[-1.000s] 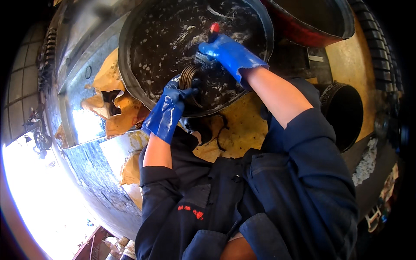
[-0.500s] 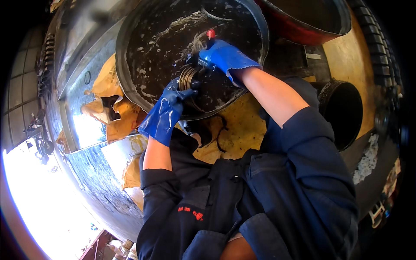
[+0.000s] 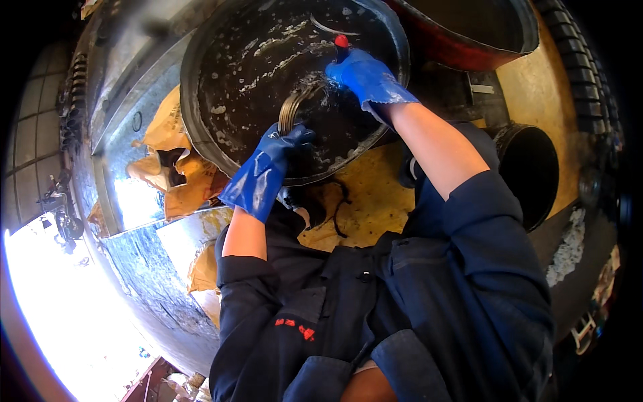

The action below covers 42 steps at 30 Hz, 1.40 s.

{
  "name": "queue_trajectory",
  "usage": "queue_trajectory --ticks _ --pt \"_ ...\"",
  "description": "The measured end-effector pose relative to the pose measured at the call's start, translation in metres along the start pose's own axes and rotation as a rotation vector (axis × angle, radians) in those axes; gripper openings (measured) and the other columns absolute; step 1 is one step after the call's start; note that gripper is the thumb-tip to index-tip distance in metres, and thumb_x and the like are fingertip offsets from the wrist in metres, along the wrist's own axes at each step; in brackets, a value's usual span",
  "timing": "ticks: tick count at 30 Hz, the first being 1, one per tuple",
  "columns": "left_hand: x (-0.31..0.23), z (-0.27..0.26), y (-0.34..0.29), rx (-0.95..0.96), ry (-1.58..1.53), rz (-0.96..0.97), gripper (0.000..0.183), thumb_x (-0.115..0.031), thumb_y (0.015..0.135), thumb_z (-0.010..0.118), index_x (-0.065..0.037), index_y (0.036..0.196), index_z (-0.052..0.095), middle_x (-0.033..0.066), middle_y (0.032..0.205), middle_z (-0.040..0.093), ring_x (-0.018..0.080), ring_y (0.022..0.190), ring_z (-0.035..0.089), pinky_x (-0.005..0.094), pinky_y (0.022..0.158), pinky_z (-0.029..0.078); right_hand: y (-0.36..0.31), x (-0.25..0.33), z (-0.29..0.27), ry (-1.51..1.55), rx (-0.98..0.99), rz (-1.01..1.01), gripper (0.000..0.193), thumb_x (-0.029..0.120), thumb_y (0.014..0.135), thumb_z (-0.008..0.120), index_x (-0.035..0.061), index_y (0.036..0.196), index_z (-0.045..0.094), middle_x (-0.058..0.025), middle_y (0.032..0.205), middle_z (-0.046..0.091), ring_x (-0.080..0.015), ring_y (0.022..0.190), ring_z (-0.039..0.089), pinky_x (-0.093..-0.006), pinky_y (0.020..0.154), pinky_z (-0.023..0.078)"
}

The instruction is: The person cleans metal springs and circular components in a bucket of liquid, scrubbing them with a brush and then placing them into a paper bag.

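Note:
A wide dark tub (image 3: 189, 114) holds murky liquid with foam streaks. Over its near side my left hand (image 3: 280, 149), in a blue rubber glove, is closed around a bundle of thin metal rings (image 3: 289, 114). The far part of the bundle dips into the liquid. My right hand (image 3: 362, 75), also gloved in blue, grips a tool with a dark, red-tipped handle (image 3: 341, 41). The tool's working end is hidden by the glove and the splashing liquid, just right of the rings. A thin curved strip (image 3: 333, 27) shows at the tub's far side.
A second, red-sided drum (image 3: 462, 57) stands at the upper right. Below it lies a dark open cylinder (image 3: 529, 171). Torn brown paper (image 3: 191, 184) sits left of the tub, on a metal surface. Yellowish flooring (image 3: 375, 194) shows between my legs.
My right hand has moved away and to the right with the tool, leaving the rings more exposed. My left hand has shifted slightly nearer, still holding the rings.

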<state>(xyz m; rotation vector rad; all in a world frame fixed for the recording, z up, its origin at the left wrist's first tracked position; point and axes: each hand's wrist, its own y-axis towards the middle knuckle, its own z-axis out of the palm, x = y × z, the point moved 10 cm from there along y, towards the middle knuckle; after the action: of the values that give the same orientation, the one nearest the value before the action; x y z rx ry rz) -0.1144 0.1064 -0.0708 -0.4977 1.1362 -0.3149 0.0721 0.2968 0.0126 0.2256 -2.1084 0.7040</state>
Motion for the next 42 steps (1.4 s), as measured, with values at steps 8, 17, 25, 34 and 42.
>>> queue_trajectory --ticks 8,17,25,34,42 --pt "-0.01 -0.034 -0.034 -0.291 -0.023 -0.026 0.033 0.0 0.103 0.058 0.003 0.136 0.058 0.0205 0.123 0.07 0.0307 0.109 0.071 0.0408 0.09 0.061 -0.035 0.041 0.054 0.454 0.34 -0.119 0.036 0.039 0.091 0.073 0.0035 0.095 0.078 -0.0079 0.083 0.072 -0.0143 0.079 0.063 -0.0301 0.077 0.047" --pt "-0.009 -0.017 -0.029 -0.202 -0.114 -0.026 0.043 0.013 0.095 0.058 0.004 0.137 0.06 0.0166 0.122 0.071 0.0253 0.1 0.071 0.0368 0.09 0.061 -0.012 0.027 0.083 0.349 0.281 -0.133 0.034 0.037 0.09 0.07 0.0069 0.105 0.077 -0.014 0.094 0.076 -0.0235 0.089 0.07 -0.0353 0.088 0.052" --pt "0.007 -0.058 -0.022 -0.247 -0.147 -0.019 0.05 0.019 0.089 0.054 0.007 0.138 0.058 0.0171 0.122 0.071 0.0277 0.105 0.071 0.0383 0.094 0.062 -0.021 0.062 0.109 0.188 0.474 -0.196 0.037 0.042 0.093 0.077 0.0064 0.104 0.076 -0.0076 0.094 0.077 -0.0181 0.083 0.071 -0.0336 0.077 0.055" --pt "-0.02 0.008 -0.016 -0.214 -0.08 -0.092 0.066 0.025 0.078 0.047 0.007 0.141 0.055 0.0189 0.127 0.068 0.0313 0.113 0.07 0.0445 0.1 0.061 0.036 -0.009 0.079 0.169 0.154 -0.17 0.037 0.04 0.089 0.075 0.0089 0.109 0.076 -0.012 0.093 0.078 -0.0275 0.087 0.074 -0.0382 0.087 0.056" --pt "-0.009 -0.022 -0.02 -0.16 -0.119 -0.017 0.062 0.024 0.082 0.05 0.007 0.141 0.056 0.0175 0.13 0.067 0.0302 0.112 0.07 0.0434 0.098 0.061 -0.007 0.036 0.124 0.029 0.465 -0.133 0.051 0.049 0.088 0.072 0.0092 0.12 0.072 -0.0149 0.112 0.076 -0.0273 0.106 0.071 -0.0383 0.094 0.051"
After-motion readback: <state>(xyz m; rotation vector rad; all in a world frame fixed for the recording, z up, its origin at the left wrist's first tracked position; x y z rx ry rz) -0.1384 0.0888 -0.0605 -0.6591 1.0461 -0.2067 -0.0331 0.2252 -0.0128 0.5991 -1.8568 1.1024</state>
